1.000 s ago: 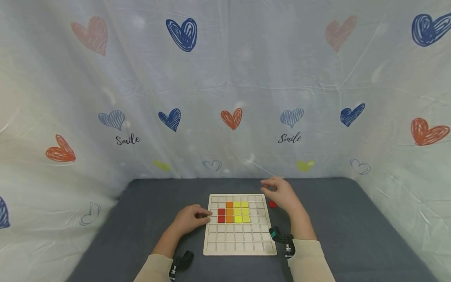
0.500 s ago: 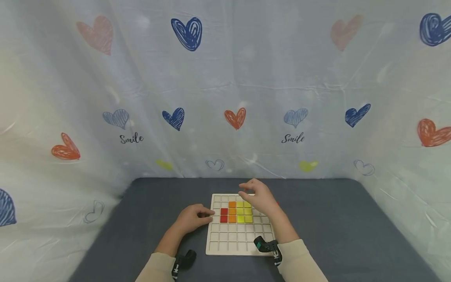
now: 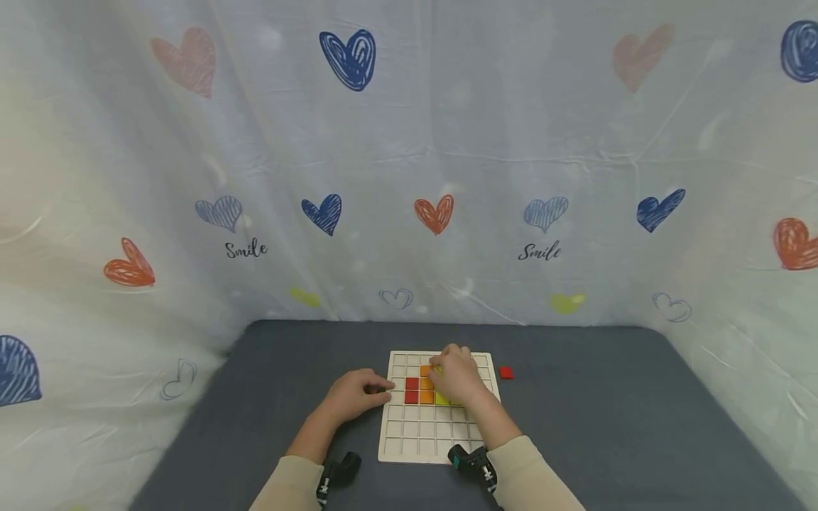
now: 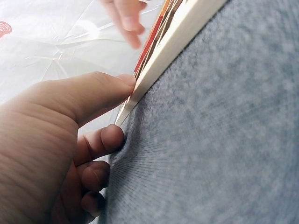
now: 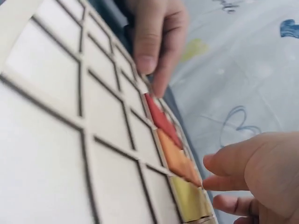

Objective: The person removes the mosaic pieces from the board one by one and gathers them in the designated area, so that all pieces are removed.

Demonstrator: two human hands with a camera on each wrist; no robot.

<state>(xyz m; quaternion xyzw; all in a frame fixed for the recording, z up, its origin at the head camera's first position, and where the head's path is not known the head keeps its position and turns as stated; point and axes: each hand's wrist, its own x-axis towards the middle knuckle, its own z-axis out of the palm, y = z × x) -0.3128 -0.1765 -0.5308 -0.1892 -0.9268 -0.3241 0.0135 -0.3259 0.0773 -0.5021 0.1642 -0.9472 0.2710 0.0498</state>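
A pale grid board [image 3: 418,448] lies on the dark cloth. Set in its cells are two red tiles [image 3: 412,390], a column of orange tiles [image 3: 426,397] and yellow tiles [image 3: 442,399], partly hidden by my right hand [image 3: 459,376]. That hand is low over the far part of the board, fingertips near the top orange tile; a reddish edge at its fingertips in the left wrist view looks like a red tile [image 4: 143,5] pinched there. With thumb and fingertips, my left hand [image 3: 353,395] touches the board's left edge, its other fingers loosely bent.
One loose red tile [image 3: 506,372] lies on the dark cloth [image 3: 607,426] just right of the board. Behind the table hangs a pale curtain [image 3: 473,248] printed with hearts. Each wrist bears a black camera mount [image 3: 471,460].
My right hand has moved left from beside the loose red tile, carrying a small red thing, and come down over the tiles. The left hand stays at the board's edge.
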